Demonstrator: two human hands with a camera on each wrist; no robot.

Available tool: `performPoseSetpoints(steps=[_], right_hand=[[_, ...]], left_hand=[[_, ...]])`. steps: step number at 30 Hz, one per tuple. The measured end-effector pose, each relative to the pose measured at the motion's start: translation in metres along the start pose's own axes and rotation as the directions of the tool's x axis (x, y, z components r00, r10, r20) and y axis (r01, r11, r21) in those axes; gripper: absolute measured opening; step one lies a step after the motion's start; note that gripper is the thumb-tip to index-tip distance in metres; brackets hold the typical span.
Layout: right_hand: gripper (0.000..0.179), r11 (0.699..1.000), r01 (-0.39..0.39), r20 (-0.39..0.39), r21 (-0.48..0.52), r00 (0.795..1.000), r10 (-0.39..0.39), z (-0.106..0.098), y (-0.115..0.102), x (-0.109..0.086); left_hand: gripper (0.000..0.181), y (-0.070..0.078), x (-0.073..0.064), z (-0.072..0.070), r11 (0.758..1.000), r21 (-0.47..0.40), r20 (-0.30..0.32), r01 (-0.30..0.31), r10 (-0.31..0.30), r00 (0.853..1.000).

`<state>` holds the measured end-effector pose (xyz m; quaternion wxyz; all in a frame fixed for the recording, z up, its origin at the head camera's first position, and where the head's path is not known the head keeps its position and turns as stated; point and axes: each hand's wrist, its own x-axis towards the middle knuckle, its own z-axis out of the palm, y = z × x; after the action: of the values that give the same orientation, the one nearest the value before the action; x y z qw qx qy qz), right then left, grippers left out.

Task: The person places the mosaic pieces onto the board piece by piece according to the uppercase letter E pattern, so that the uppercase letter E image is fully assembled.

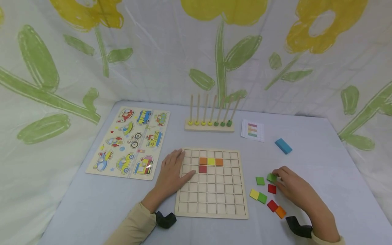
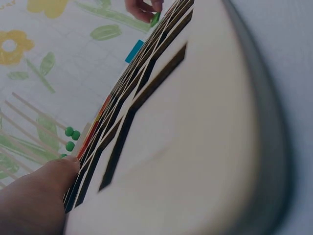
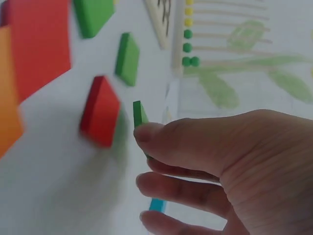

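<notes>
My right hand [image 1: 289, 185] pinches a green square tile [image 1: 271, 177] between thumb and fingers, on the right side of the table. In the right wrist view that green tile [image 3: 140, 115] stands on edge at the thumb tip. Nearby lie a red tile [image 1: 272, 189] and another green tile [image 1: 260, 181]. My left hand [image 1: 172, 173] rests on the left edge of the wooden grid board [image 1: 211, 207], fingers extended and thumb over the squares. Orange [image 1: 203, 161], yellow [image 1: 211, 161] and orange tiles sit in one row of the board, with a red tile [image 1: 202, 169] below the left one.
Several loose tiles lie right of the board, including a yellow one [image 1: 254, 194]. A blue block [image 1: 283, 146] and a pattern card [image 1: 252, 130] are farther back. A peg rack with beads [image 1: 209, 127] stands behind the board; a vehicle puzzle [image 1: 128, 143] lies at left.
</notes>
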<state>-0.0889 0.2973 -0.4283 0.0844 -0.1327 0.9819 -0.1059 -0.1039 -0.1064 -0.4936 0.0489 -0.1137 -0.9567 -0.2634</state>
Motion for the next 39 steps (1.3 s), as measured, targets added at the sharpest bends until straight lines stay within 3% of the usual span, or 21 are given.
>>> performPoseSetpoints(steps=[4,7,12,18,25,39], right_hand=[[0.031,1.000,0.026,-0.003,0.011,1.000,-0.026,-0.004,-0.019,0.010],[0.030,0.992,0.123,-0.034,-0.004,0.992,-0.123,-0.005,-0.040,0.021],[0.029,0.948,0.316,-0.095,-0.049,0.943,-0.319,0.000,-0.077,0.040],[0.027,0.900,0.436,-0.066,-0.026,0.897,-0.436,0.010,-0.119,0.055],[0.019,0.868,0.497,-0.020,-0.015,0.868,-0.497,0.024,-0.147,0.065],[0.015,0.834,0.549,0.034,-0.055,0.836,-0.548,0.035,-0.164,0.072]], left_hand=[[0.082,0.000,0.000,0.000,1.000,0.002,-0.005,-0.004,0.004,1.000],[0.082,-0.001,0.000,0.001,1.000,0.002,-0.009,-0.005,0.005,1.000],[0.081,-0.001,0.000,0.001,1.000,-0.004,-0.009,0.000,0.000,1.000],[0.081,-0.001,-0.001,0.001,1.000,-0.004,-0.001,0.003,-0.003,1.000],[0.081,0.000,0.001,0.000,1.000,0.001,-0.003,-0.005,0.005,1.000],[0.082,-0.002,0.001,0.000,1.000,0.016,0.010,-0.008,0.007,1.000]])
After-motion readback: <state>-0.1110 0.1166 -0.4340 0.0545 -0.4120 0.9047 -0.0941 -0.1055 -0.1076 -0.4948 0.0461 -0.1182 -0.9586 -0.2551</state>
